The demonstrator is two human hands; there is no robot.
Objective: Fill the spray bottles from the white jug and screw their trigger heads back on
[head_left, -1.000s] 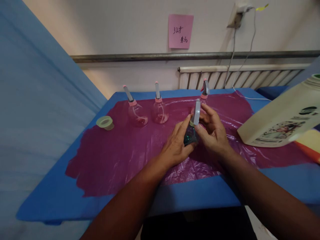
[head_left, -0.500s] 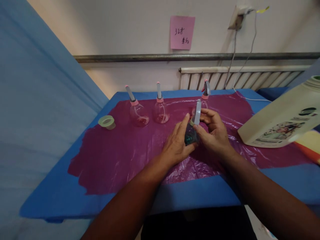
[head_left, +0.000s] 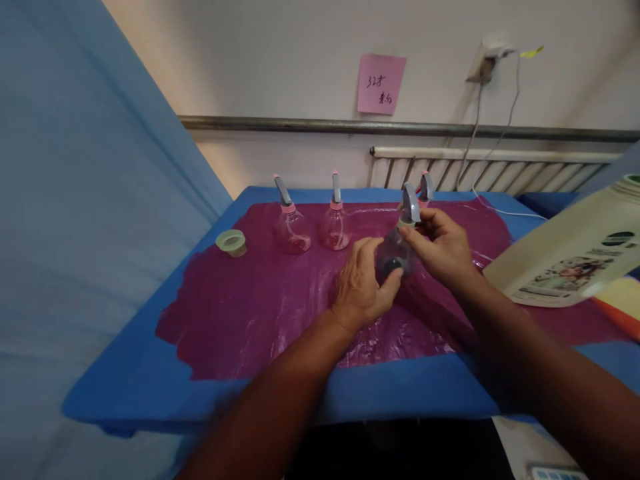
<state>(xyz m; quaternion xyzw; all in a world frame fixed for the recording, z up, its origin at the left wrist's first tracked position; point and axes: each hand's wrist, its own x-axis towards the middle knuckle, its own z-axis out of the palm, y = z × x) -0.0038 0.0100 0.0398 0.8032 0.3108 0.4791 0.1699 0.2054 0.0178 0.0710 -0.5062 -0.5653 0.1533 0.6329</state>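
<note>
A clear round spray bottle point(head_left: 391, 252) with a pale green collar and grey trigger head is between my hands, and something dark shows at its bottom. My left hand point(head_left: 363, 280) is wrapped round the body from the left, thumb across the front. At the neck, my right hand point(head_left: 443, 247) grips the collar below the spray head. Just behind stands a pink-collared spray bottle point(head_left: 425, 190), mostly hidden. Two more, a left spray bottle point(head_left: 293, 230) and a middle spray bottle point(head_left: 335, 227), stand upright with a little reddish content and grey heads.
A pale green cup-like lid point(head_left: 231, 241) lies at the left on the purple plastic sheet point(head_left: 250, 307) over the blue table point(head_left: 165, 403). A large cream jug point(head_left: 565, 247) leans in at the right. Behind are a radiator point(head_left: 495, 157), a cable point(head_left: 475, 133) and a pink note point(head_left: 381, 83).
The bottle in my hands has shifted slightly and its spray head has turned. My right hand's grip at the neck has changed a little. The whole view has moved slightly.
</note>
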